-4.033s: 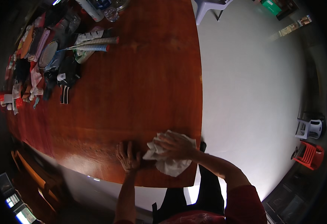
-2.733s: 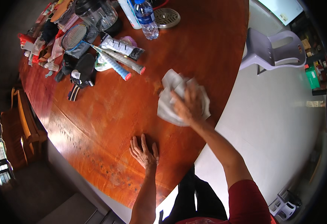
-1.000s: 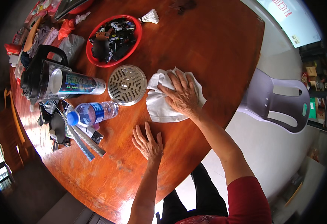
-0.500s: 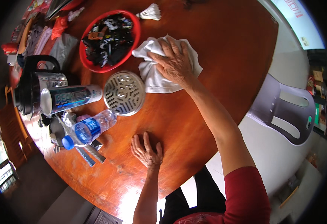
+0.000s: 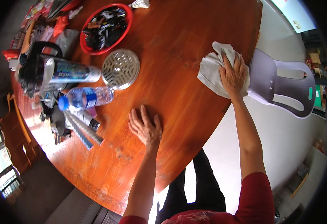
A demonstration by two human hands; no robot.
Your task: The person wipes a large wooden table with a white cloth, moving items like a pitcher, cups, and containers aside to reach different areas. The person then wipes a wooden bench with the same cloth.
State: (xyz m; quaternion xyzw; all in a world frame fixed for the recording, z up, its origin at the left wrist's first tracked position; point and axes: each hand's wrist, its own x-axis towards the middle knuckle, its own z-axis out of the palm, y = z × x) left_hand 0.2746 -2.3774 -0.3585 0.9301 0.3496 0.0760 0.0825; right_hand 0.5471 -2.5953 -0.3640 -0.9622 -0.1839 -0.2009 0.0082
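Near the table's right edge, my right hand [image 5: 233, 77] presses on a white cloth [image 5: 212, 72], its fingers bent over the bunched fabric. The underside of that hand is hidden. My left hand [image 5: 145, 128] rests palm down on the reddish-brown wooden table [image 5: 174, 86], fingers spread, holding nothing. Left of it lie a clear plastic bottle [image 5: 89, 98] with a blue cap and two thin rods [image 5: 82, 128]. Farther up is a round metal plate with slots [image 5: 120, 69].
A red basin [image 5: 130, 28] full of dark items stands at the far side, with a shuttlecock [image 5: 140, 3] beside it. A black-handled jug [image 5: 31, 74] and a large cylindrical can [image 5: 76, 71] crowd the left. Past the right edge is a pale purple chair [image 5: 283, 84].
My right hand has slid the cloth rightward and nearer, from beside the basin to the table's right edge. My left hand stays flat on the table. The view has shifted somewhat.
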